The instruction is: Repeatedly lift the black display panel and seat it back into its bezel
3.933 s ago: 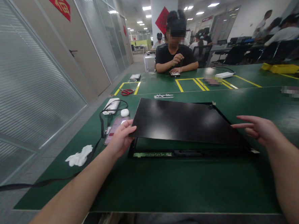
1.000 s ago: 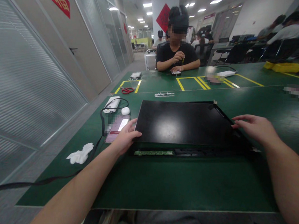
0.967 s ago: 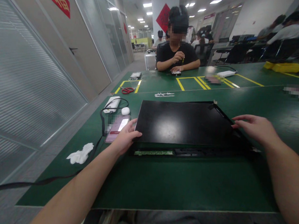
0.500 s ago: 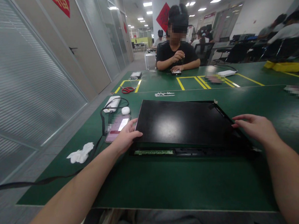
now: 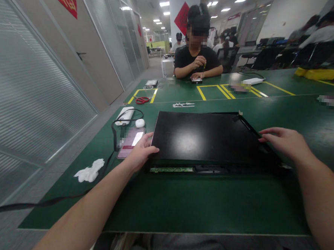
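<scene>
A dark flat screen panel point(image 5: 194, 138) lies over a black frame point(image 5: 223, 169) on the green table in front of me. The panel sits toward the frame's left, and a green circuit strip point(image 5: 171, 170) shows along the near side. My left hand point(image 5: 143, 150) grips the panel's left edge, thumb on top and fingers at the side. At the right, my right hand point(image 5: 286, 143) has its thumb and fingers closed on the frame's right edge. Its fingertips are partly hidden by that edge.
Left of the panel are a phone point(image 5: 130, 141), a small white case point(image 5: 140, 123) and a white power bank point(image 5: 125, 116) with a black cable. Crumpled tissue point(image 5: 90, 171) lies nearer. Beyond are red scissors point(image 5: 142, 100) and white strips point(image 5: 183, 105). A co-worker point(image 5: 197, 59) sits opposite.
</scene>
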Motion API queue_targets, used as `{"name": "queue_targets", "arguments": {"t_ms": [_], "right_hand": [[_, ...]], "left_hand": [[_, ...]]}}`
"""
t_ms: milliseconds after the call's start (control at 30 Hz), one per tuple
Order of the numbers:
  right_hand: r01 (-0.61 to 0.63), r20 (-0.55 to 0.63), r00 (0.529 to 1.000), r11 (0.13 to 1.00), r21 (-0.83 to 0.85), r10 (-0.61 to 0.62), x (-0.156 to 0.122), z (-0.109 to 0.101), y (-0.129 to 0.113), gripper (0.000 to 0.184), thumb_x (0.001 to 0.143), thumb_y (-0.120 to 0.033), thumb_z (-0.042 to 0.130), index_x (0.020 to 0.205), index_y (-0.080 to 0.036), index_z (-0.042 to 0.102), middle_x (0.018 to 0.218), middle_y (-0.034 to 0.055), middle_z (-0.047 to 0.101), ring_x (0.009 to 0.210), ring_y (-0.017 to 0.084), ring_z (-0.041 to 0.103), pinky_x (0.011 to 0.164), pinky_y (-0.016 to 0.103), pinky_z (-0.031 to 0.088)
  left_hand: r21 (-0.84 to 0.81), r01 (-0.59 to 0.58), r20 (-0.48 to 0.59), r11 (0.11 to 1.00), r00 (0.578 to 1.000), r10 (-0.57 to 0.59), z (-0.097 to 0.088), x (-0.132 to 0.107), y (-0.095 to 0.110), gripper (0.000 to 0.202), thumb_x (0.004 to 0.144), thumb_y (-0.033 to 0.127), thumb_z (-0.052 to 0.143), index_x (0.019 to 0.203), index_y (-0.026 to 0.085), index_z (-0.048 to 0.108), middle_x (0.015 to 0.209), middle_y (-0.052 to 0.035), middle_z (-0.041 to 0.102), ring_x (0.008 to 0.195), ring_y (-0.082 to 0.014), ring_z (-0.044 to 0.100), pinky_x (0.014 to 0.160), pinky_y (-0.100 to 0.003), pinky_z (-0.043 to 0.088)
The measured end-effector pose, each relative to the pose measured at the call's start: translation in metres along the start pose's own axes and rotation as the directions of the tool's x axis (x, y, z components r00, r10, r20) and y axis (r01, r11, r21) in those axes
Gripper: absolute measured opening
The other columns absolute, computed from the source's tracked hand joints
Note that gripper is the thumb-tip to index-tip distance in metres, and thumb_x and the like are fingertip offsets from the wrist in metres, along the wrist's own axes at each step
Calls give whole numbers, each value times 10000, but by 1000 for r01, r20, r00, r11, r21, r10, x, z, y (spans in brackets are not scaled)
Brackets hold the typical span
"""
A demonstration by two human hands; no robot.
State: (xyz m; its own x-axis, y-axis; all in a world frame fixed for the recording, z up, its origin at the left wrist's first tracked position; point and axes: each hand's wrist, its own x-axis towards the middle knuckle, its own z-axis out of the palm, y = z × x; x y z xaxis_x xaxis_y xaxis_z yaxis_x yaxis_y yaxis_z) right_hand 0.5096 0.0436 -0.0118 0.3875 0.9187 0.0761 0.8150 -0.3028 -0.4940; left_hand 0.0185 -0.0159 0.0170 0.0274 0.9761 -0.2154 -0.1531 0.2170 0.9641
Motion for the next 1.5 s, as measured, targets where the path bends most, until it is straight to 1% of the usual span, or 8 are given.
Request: {"name": "queue_targets", "arguments": {"t_ms": [167,267,467,767,933,1200,1367,1500], "right_hand": [[-22,-20,1000,1000,-11,22,-4,-1,-5,312,683,-438,595,897,-276,754,793,36,767,822,260,664,689,357,459],[-15,-2,1000,1000,-10,15,-2,0,-1,322,687,-457,599,907,-278,753,793,34,767,849,267,671,696,358,459],[11,-42,999,1000,0,-11,4,5,8,355,681,-462,591,921,-262,760,806,52,770,856,273,669,680,358,452],[-45,-15,999,999,-18,45,-8,-3,-11,324,676,-418,575,893,-262,759,804,41,771,859,260,662,708,357,459],[-28,-18,999,999,-15,28,-5,-1,-7,332,673,-431,577,890,-260,762,809,51,770,833,261,657,667,352,453],[-26,-22,999,999,-31,25,-3,0,-2,312,679,-432,587,884,-269,755,818,37,771,840,256,656,706,361,465],[-34,-20,999,999,-30,34,-3,-1,-3,336,681,-436,581,913,-267,754,838,37,776,887,267,663,712,363,461],[-38,-2,999,999,-35,38,-3,-2,-4,342,679,-433,581,917,-262,756,829,37,775,908,273,666,718,369,461]], "left_hand": [[6,-3,5,1000,1000,3,0,0,0,786,508,115,769,1243,183,501,947,-29,762,905,-256,729,753,-320,524],[8,1,-3,1000,1000,0,0,1,-1,795,499,121,772,1244,181,501,945,-24,761,905,-257,729,744,-315,521],[10,-5,-7,1000,1000,5,-2,1,-3,770,515,118,755,1246,192,525,913,-4,762,872,-244,733,717,-302,526],[-5,-4,-6,1000,1000,4,0,0,-2,699,574,133,785,1221,200,530,924,-27,770,894,-259,743,770,-339,558],[-8,-17,16,1000,1000,17,-1,1,-4,714,570,125,800,1222,196,517,916,-27,769,876,-256,745,778,-345,564],[-29,-39,14,999,999,39,-1,0,-6,742,569,132,807,1245,199,509,889,-8,767,841,-250,748,761,-343,573],[-6,-54,43,999,998,54,-3,1,-6,722,595,163,819,1251,207,522,1034,-47,765,993,-287,734,868,-396,569],[74,-158,34,985,987,156,-6,3,-4,627,593,189,839,1170,198,592,1269,-95,700,1248,-317,621,1061,-426,484]]}}
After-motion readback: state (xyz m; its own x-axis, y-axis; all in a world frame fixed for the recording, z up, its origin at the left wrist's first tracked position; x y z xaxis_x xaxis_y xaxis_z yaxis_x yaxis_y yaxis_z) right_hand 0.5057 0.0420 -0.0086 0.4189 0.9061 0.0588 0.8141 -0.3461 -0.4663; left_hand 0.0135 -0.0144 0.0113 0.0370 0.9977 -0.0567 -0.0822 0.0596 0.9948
